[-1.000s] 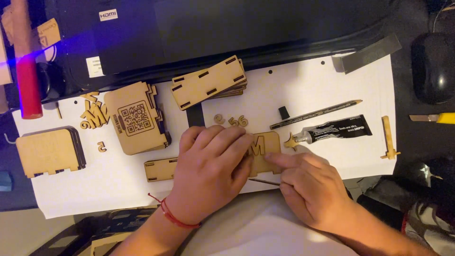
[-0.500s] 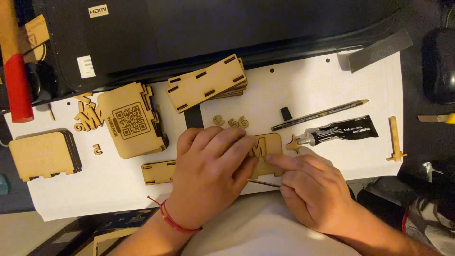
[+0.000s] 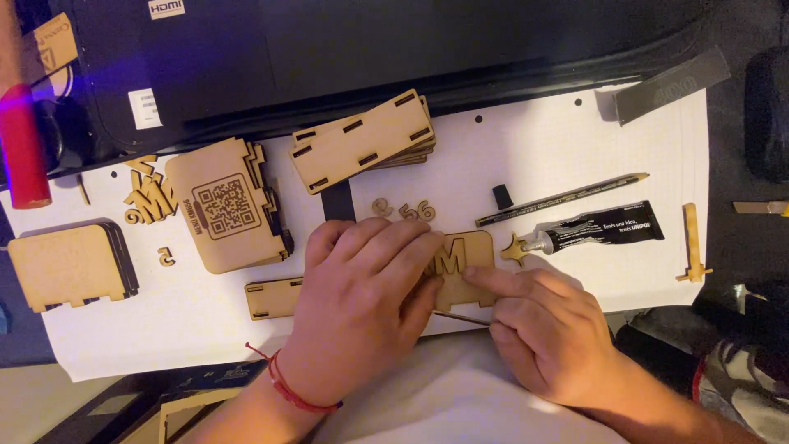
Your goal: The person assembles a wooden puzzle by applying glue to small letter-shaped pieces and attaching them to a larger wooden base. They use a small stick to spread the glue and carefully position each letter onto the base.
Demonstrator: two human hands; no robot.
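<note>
Left hand [image 3: 362, 304]: fingers flat and together, pressing down on the wooden panel [image 3: 472, 271].
Right hand [image 3: 546, 333]: fingertips pinched on the panel's lower right edge.
Panel: on white paper [image 3: 575, 131], between both hands.
Glue tube [image 3: 596, 230]: black, just above right hand.
Coded wooden plate [image 3: 226, 210]: up-left of left hand.

a: where's the left hand [image 3: 362, 308]?
b: lower middle of the frame, palm down, fingers spread flat, pointing up and right.
a: and the right hand [image 3: 546, 337]?
b: lower right, just beside it, forefinger stretched left, other fingers curled.
</note>
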